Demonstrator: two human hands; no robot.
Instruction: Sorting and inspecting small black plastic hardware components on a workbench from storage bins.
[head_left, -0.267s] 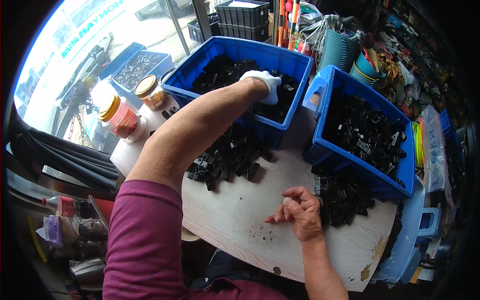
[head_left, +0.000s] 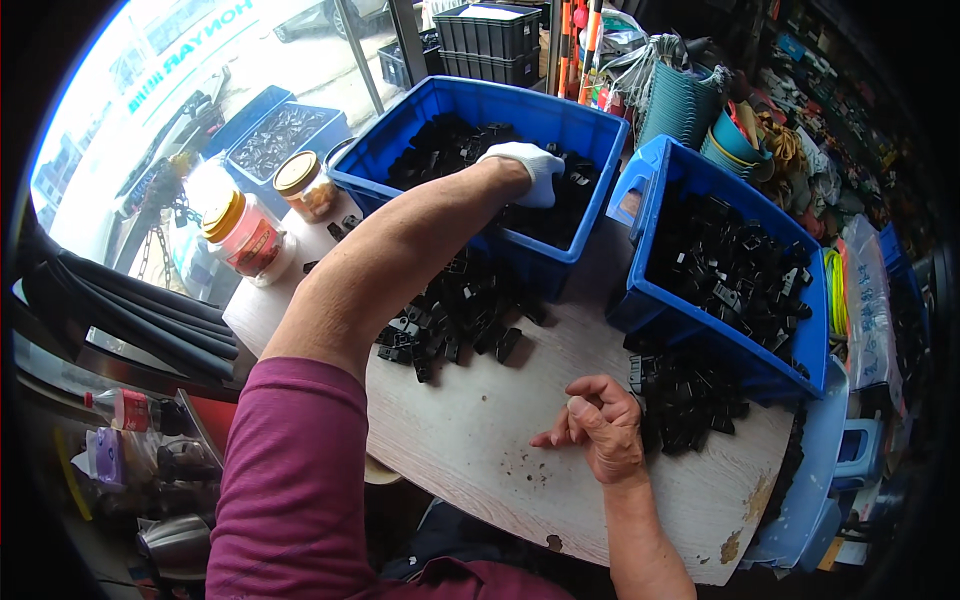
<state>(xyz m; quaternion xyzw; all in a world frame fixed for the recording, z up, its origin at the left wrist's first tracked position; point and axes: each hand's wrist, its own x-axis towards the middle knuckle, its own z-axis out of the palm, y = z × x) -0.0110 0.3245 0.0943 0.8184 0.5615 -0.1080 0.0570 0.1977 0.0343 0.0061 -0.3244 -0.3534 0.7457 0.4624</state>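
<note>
My left hand [head_left: 530, 170], in a white glove, reaches down into the large blue bin [head_left: 400, 110] at the back. Its fingers are out of sight among the small black plastic parts [head_left: 455, 140] inside, so I cannot see whether they grip any. My bare right hand [head_left: 605, 425] rests on the pale tabletop, palm turned left, with the fingers loosely bent and apart and nothing in them. Right beside it lies a pile of black plastic parts [head_left: 690, 395]. More black plastic parts [head_left: 450, 325] are heaped in front of the back bin, partly behind my left forearm.
A second blue bin [head_left: 640, 260], filled with black parts, stands on the right of the table [head_left: 450, 430]. Two lidded jars [head_left: 245, 235] sit at the left edge. Stacked teal buckets [head_left: 680, 105] stand behind. A light-blue plastic stool [head_left: 860, 450] is at the far right.
The whole view has shifted very slightly. My left hand stays in the back bin and my right hand keeps its place on the table.
</note>
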